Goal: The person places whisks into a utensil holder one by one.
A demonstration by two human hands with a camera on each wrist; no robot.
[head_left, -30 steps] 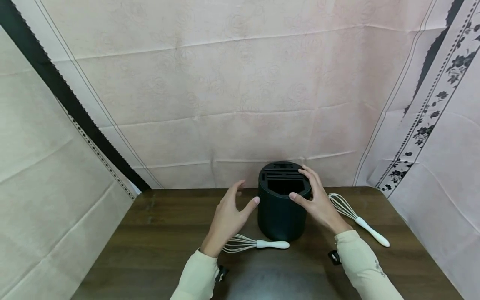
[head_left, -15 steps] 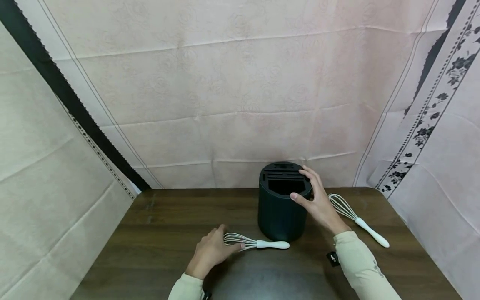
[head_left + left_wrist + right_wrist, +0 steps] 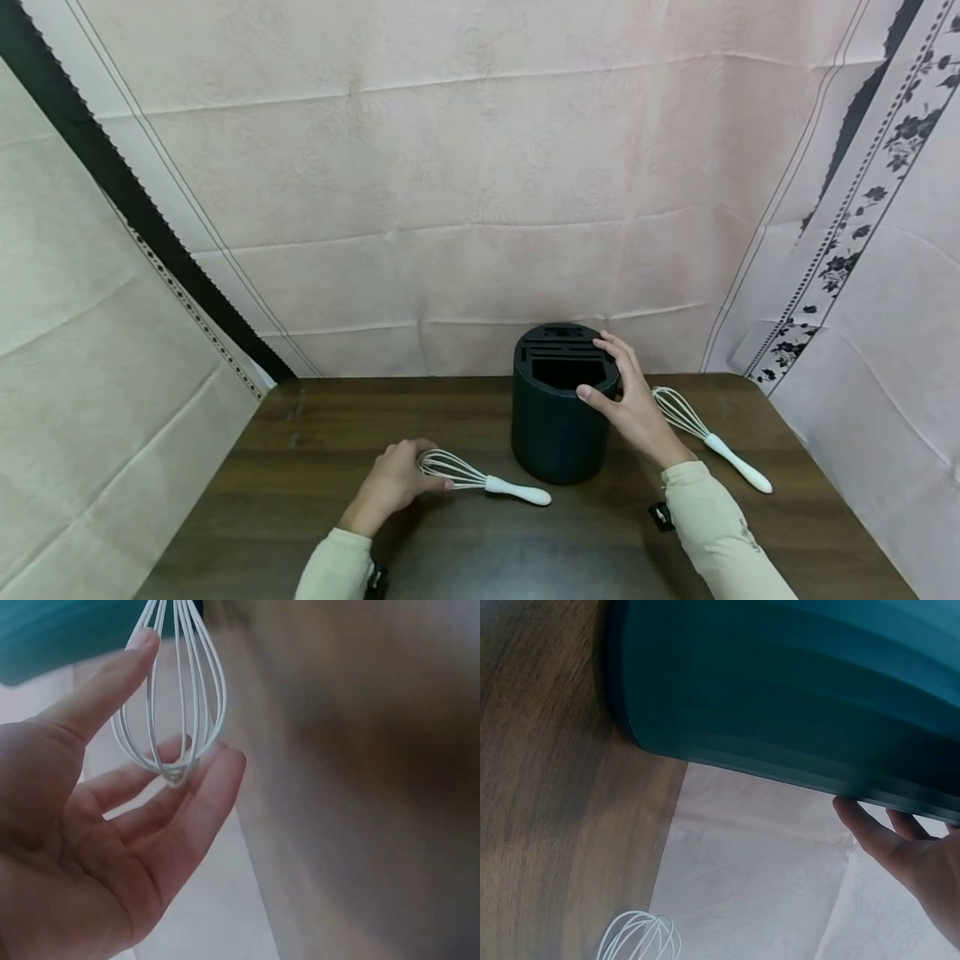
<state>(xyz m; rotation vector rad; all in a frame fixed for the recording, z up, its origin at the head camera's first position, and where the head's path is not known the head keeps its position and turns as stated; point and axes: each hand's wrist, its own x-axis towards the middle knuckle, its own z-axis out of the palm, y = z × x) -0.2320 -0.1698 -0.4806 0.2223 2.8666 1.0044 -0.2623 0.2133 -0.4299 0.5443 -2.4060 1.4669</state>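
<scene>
Two of my hands are at work, well apart from each other. My left hand pinches the wire end of the left whisk, and my right hand holds the rim of a dark green canister standing upright on the bench. From my head I see the canister's top, with narrow slots and one larger opening, which neither wrist view shows; up close its side looks more teal.

The left wrist view gives me what my head view half hides: my thumb lies over the pale wires and my other fingers reach round behind the loops near their tip. The handle is out of that picture; from my head I see it pointing to the right and slightly towards me, in front of the canister. I can't tell whether it touches the bench.

My right forearm comes in from the lower right, thumb on the near rim, fingers spread along the right side. The right wrist view shows some fingertips against the outer wall. The right whisk lies diagonally beyond that wrist, wires towards the cloth backdrop, white handle towards me.
</scene>
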